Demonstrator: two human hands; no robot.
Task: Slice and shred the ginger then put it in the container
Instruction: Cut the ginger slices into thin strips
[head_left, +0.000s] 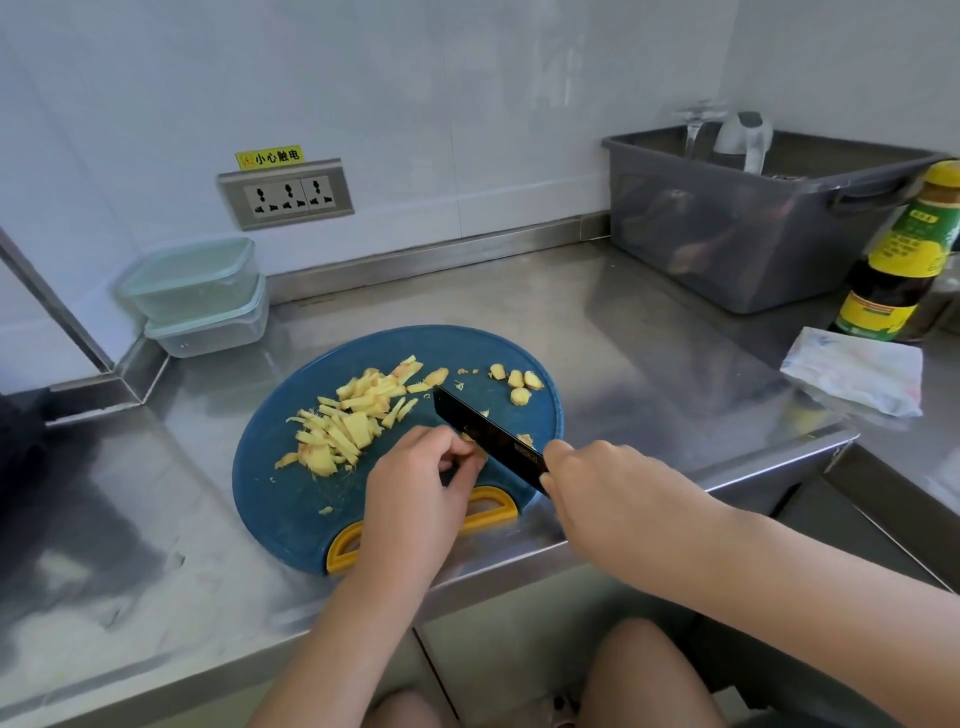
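Pinching a small ginger piece (470, 439) right beside the knife (488, 431), the left hand (421, 483) should tuck its fingertips (475, 460) back imo. Right hand (587, 483) grips the knife; shreds (348, 421) lie on the board (291, 504), container (202, 296) well apart.

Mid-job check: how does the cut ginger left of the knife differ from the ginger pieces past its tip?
Shape: the ginger strips are long thin sticks; the ginger chunks are short rounded slices. Number: the strips form a large overlapping heap; the chunks are few, in one layer. Place: the strips lie left of the knife, the chunks beyond its tip. Both are pale yellow, on the blue cutting board.
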